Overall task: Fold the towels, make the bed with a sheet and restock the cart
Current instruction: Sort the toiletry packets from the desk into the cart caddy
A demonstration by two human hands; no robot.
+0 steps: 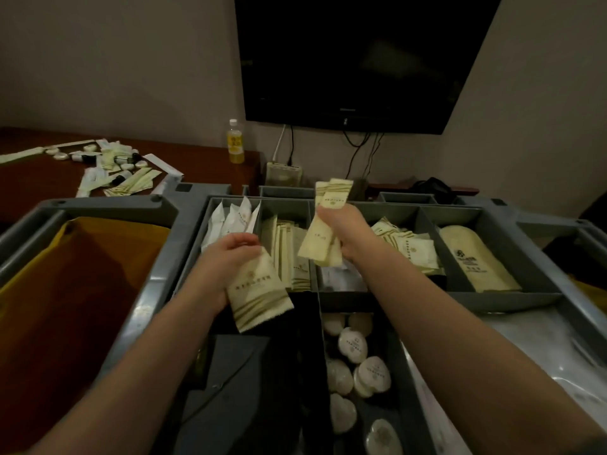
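The left hand (230, 257) grips one sachet (259, 295), the right hand (338, 224) several long packets (323, 224); the loosely bunched packets could slip into the wrong cart tray (509, 298) compartment.

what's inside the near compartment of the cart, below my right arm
Round white wrapped soaps, heaped loosely in the grey compartment, with dark floor showing between them. Anything beneath the heap is covered, and the near end runs out of frame.

A dark television (354, 60) hangs on a plain beige wall (115, 60), cables (358, 149) trailing below. A reddish-brown wooden worktop (39, 185) stands against it.
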